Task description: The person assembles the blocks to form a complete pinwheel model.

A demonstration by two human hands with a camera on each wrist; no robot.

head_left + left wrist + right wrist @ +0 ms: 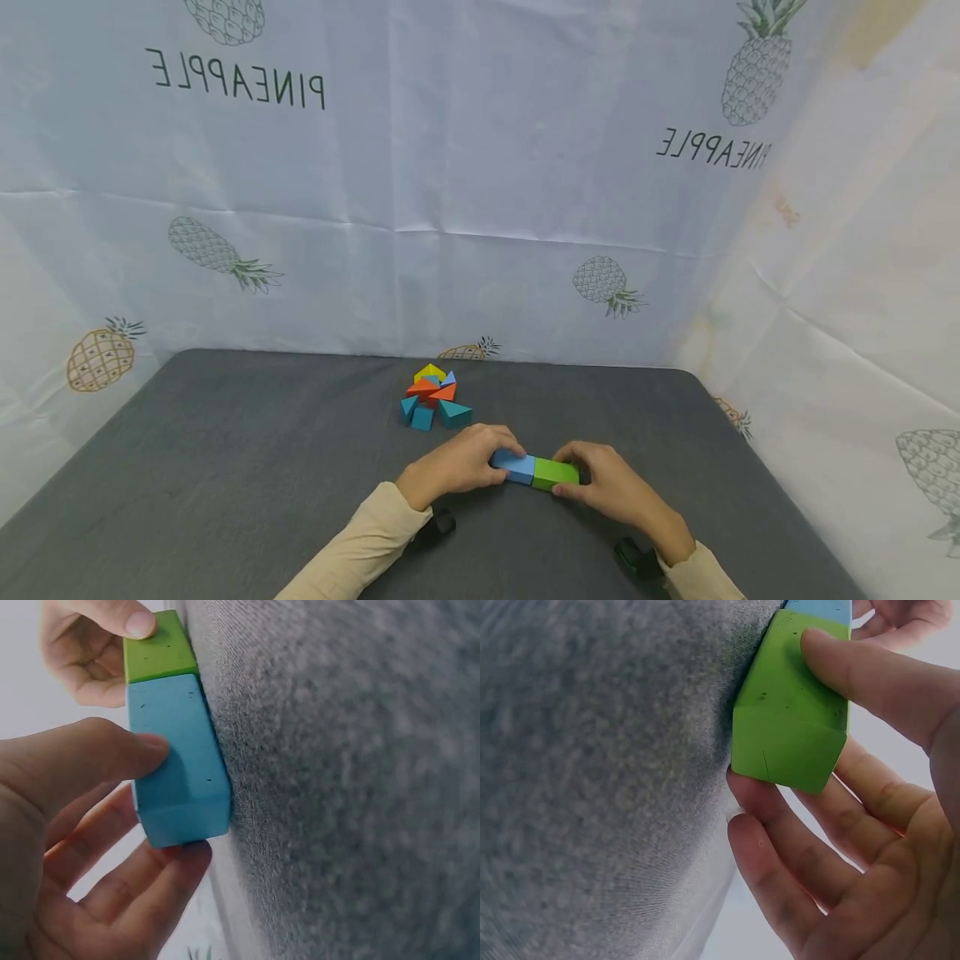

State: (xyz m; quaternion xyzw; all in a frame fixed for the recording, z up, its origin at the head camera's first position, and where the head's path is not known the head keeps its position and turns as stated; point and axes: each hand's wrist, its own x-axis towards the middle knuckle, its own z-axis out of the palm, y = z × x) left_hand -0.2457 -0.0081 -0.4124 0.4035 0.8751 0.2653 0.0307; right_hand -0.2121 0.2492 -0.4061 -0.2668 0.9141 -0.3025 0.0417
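Observation:
Near the front middle of the dark table, a blue block (514, 467) and a green block (555, 474) lie end to end, their end faces meeting. My left hand (467, 460) pinches the blue block between thumb and fingers. On the green block's outer end, my right hand (611, 486) has its thumb on the near side and its fingers on the far side. In the left wrist view the thumb presses on the long side of the blue block (176, 750). The right wrist view shows the green block (791, 705) resting along the grey cloth surface.
Behind the hands stands a cluster of wooden blocks: a yellow block (429, 372), an orange-red triangle (423, 389), a teal triangle (454, 413) and a teal block (422, 418), among others. A pineapple-print curtain (480, 167) borders the table (225, 467) at the back.

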